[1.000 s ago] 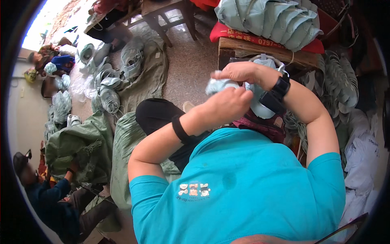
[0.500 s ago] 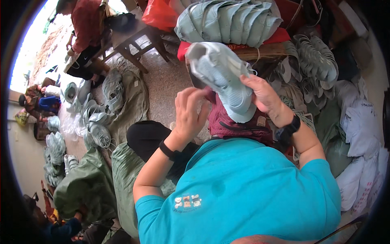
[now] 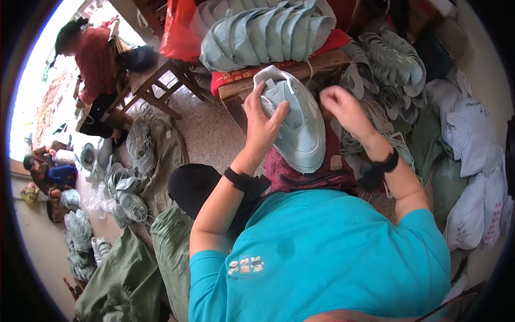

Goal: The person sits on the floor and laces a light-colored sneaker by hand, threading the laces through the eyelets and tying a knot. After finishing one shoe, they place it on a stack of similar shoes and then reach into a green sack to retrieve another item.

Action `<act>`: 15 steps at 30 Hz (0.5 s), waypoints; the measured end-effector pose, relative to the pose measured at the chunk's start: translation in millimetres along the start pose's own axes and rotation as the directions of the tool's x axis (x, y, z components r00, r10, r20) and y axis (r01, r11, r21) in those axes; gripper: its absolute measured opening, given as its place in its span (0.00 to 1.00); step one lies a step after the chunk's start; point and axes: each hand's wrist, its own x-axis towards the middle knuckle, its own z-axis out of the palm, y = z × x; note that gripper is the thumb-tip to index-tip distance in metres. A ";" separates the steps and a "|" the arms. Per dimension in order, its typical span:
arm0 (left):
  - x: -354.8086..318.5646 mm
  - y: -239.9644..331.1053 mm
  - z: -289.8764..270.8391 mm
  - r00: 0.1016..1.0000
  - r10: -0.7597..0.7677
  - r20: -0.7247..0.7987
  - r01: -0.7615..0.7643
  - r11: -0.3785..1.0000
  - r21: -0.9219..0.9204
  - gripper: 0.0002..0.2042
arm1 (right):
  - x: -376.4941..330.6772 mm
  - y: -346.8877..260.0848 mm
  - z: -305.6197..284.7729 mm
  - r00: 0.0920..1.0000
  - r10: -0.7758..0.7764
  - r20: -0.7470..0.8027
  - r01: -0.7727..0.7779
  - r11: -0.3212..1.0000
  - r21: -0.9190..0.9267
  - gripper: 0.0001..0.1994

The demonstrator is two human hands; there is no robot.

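A pale mint-grey sneaker [image 3: 303,137] is held over my lap, toe toward me and its open collar facing away. My left hand [image 3: 264,115] grips it by the left side near the tongue, thumb over the top. To the right of the shoe, my right hand [image 3: 347,111] is raised with fingers curled together; whether a thin lace is in them is too small to make out. Under the toe, a maroon cloth [image 3: 284,181] lies across my lap.
A wooden bench [image 3: 236,99] ahead carries a row of nested shoe uppers [image 3: 268,35]. More stacked uppers [image 3: 394,64] and white sacks [image 3: 477,139] are at the right. Shoes [image 3: 129,196] and green sacks [image 3: 120,273] lie left. A seated person [image 3: 96,59] works at far left.
My left hand has taken hold of the sneaker, and my right hand has let go of its side. The shoe has turned more upright, with its top toward me. The view has shifted slightly.
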 end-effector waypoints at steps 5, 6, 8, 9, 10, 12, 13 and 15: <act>11.2 10.8 25.9 0.994 0.089 0.070 -0.098 0.986 0.138 0.36 | 62.8 12.4 34.9 0.898 -0.438 -0.043 0.434 0.898 -0.076 0.28; 14.9 4.9 26.0 0.994 0.055 0.091 -0.066 0.990 0.126 0.37 | 63.4 12.8 41.5 0.961 -0.275 0.014 0.274 0.961 0.045 0.28; 19.0 -12.7 27.0 0.970 -0.147 0.191 0.158 0.987 -0.041 0.37 | 74.5 28.1 34.9 0.986 -0.019 0.168 -0.013 0.982 0.189 0.27; 20.6 -23.4 29.4 0.972 -0.144 0.188 0.145 0.989 0.007 0.38 | 73.1 31.1 36.0 0.987 -0.003 0.160 -0.036 0.970 0.240 0.26; 21.9 -33.8 32.4 0.972 -0.139 0.188 0.131 0.990 0.053 0.38 | 71.8 34.2 36.2 0.989 0.014 0.149 -0.057 0.955 0.291 0.25; 26.3 -29.0 37.9 0.959 -0.177 0.221 0.149 0.979 0.136 0.39 | 74.4 50.1 33.2 0.996 -0.039 0.081 0.016 0.964 0.266 0.23; 34.4 -59.4 43.0 0.969 -0.116 0.217 0.104 0.992 0.066 0.38 | 81.1 59.4 32.9 0.992 -0.118 0.037 0.110 0.978 0.177 0.21; 34.5 -55.4 47.0 0.980 -0.058 0.189 0.083 0.988 -0.131 0.35 | 86.3 86.5 39.6 0.990 -0.143 -0.019 0.144 0.972 0.185 0.20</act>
